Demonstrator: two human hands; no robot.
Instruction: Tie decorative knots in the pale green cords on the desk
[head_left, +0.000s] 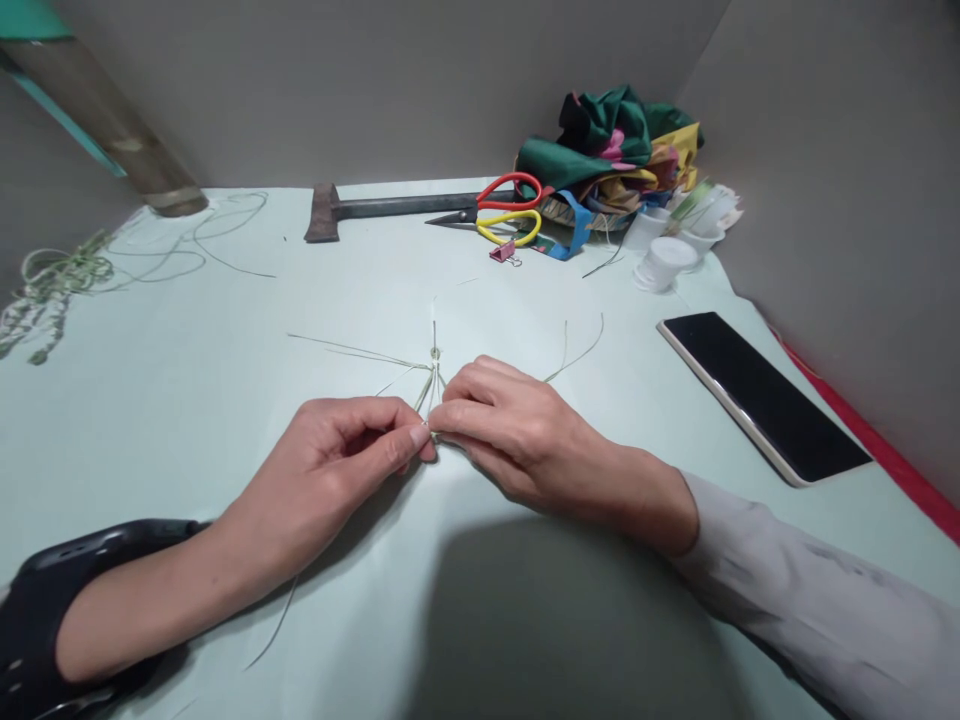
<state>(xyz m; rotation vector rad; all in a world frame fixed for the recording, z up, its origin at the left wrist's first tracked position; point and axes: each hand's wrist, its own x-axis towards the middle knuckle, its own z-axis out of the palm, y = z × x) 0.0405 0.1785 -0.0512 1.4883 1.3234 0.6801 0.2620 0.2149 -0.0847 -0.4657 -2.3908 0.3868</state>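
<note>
Thin green grass-like strands [421,392] fan out from a small knotted point [435,356] on the pale tabletop. Thumb and fingers of my left hand [352,450] are pinched together on the lower ends of these strands. From the other side my right hand [510,420] pinches them too, its fingertips touching or nearly touching those of the left. Loose ends stretch out to the left and, beyond my right hand, up to the right. What exactly lies between the fingertips is mostly hidden.
At the back lie a small hammer-like tool [324,212], scissors [480,215] with red and yellow handles, and a binder clip [503,251]. Behind are bundled cloth [622,140] and white spools [666,262]. A phone [765,395] lies right; knotted strands [64,280] lie left, near a tube [112,120].
</note>
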